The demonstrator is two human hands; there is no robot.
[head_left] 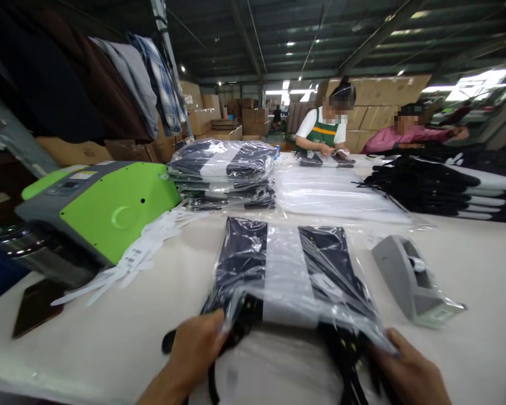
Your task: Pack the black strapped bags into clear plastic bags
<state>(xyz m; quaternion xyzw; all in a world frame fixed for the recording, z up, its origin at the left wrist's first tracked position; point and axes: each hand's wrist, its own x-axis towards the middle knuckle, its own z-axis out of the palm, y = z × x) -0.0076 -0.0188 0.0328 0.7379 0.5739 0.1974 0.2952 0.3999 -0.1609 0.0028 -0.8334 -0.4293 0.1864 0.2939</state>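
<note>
A dark folded garment point(241, 253) with a white paper band point(287, 264) around its middle lies on the table in front of me, mostly inside a clear plastic bag point(278, 296). Black straps point(341, 349) hang out at the near end. At the near left corner of the bag's mouth, my left hand point(198, 343) is closed on the plastic edge. My right hand point(411, 365) is closed on the opposite corner, partly blurred. The bag's mouth is stretched between both hands.
Bagged garments point(223, 174) are stacked behind, beside flat clear bags point(333, 191). Black garments point(447, 185) stand piled at right. A grey tape dispenser point(405, 281), green machine point(122, 208), paper strips point(139, 253), flask point(46, 253) and phone point(40, 306) surround the work. Two people point(322, 132) work across the table.
</note>
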